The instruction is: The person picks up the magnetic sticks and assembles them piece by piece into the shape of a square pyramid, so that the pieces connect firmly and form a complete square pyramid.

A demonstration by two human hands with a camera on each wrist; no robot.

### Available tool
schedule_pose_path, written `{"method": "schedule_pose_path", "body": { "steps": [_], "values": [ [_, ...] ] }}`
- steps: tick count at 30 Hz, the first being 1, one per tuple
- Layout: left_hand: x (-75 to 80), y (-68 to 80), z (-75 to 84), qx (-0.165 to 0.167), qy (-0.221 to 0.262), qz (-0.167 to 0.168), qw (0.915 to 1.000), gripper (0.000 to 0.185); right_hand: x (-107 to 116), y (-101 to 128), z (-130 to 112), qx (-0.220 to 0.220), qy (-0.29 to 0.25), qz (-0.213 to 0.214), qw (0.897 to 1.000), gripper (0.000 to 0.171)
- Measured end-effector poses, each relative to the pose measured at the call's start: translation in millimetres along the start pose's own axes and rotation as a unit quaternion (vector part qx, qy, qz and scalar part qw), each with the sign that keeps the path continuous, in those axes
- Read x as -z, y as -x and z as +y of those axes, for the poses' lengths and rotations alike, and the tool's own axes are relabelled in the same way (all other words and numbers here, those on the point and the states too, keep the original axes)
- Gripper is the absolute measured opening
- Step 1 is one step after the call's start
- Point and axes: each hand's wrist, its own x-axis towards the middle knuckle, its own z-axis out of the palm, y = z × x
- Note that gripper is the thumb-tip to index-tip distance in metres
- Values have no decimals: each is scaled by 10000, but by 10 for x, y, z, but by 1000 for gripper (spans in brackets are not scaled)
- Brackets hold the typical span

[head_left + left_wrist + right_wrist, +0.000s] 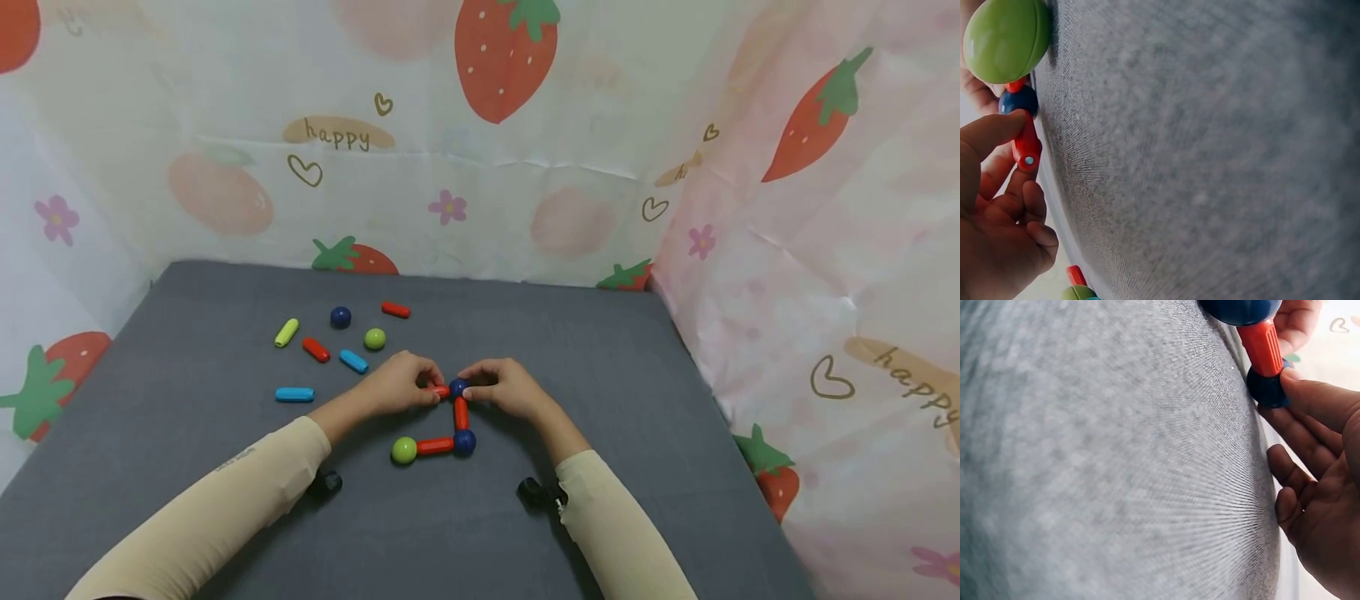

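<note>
My left hand (401, 382) pinches a red magnetic rod (1027, 145) between thumb and fingers; a small silvery tip shows at its free end. The rod's other end meets a dark blue ball (459, 387), which my right hand (513, 390) holds between thumb and fingers. From that ball a second red rod (461, 413) runs toward me to another dark blue ball (465, 442). A third red rod (435, 447) links this nearer ball to a green ball (403, 451) on the left, so the joined pieces form an open-sided square on the table.
Loose pieces lie at the back left of the grey table (630, 358): blue rods (295, 394), red rods (316, 349), a yellow-green rod (287, 332), a dark blue ball (341, 317) and a green ball (374, 338). A strawberry-printed cloth (480, 192) hangs behind.
</note>
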Motion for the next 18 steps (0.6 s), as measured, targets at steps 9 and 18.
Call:
{"method": "schedule_pose_path", "body": {
  "steps": [9, 18],
  "values": [
    [2, 40, 28, 169, -254, 107, 9995, 10, 3, 3, -19, 56, 5, -24, 10000, 28],
    [48, 94, 36, 205, -303, 176, 9992, 15, -1, 0, -19, 57, 114, 37, 9999, 27]
  ]
}}
